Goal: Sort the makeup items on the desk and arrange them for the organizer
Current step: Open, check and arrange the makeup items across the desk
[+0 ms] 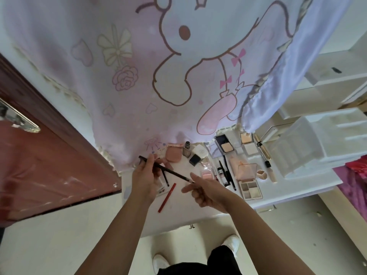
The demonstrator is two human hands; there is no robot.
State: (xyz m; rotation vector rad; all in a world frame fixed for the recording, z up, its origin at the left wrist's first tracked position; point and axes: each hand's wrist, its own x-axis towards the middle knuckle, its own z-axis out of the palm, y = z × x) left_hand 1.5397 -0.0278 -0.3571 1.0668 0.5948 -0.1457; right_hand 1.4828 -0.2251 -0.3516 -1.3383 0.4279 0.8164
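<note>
A white desk (178,209) stands against a wall draped with a pale pink cloth (129,76) printed with a cartoon rabbit, hearts and bows; on the desk lies a red pencil (167,197), and all else is placed from it. Above the red pencil, held clear of the desk, is a dark pencil (170,171); the left hand (146,175) grips it near its far end with curled fingers, and the right hand (206,190) pinches its near tip.

Beyond the red pencil, by the hem of the cloth, sit a pink puff (173,154), a small bottle (186,149) and a black cube (194,159); to the right of the red pencil lies an open eyeshadow palette (249,187), with an open powder compact (223,144) and a gold tube (262,147) behind it; farthest right of the red pencil stands a white organizer (317,143). Well left of the red pencil a reddish-brown door (49,165) stands with a metal handle (17,118); nearer the camera than the red pencil, a pale floor shows two white shoes (159,262).

A flat card (163,181) just left of the red pencil is partly covered by the left hand, and its contents are hard to make out; the small tubes and sticks between the red pencil and the palette blur together; the organizer's compartments are washed out; magenta fabric (355,175) is cut off at the right edge.
</note>
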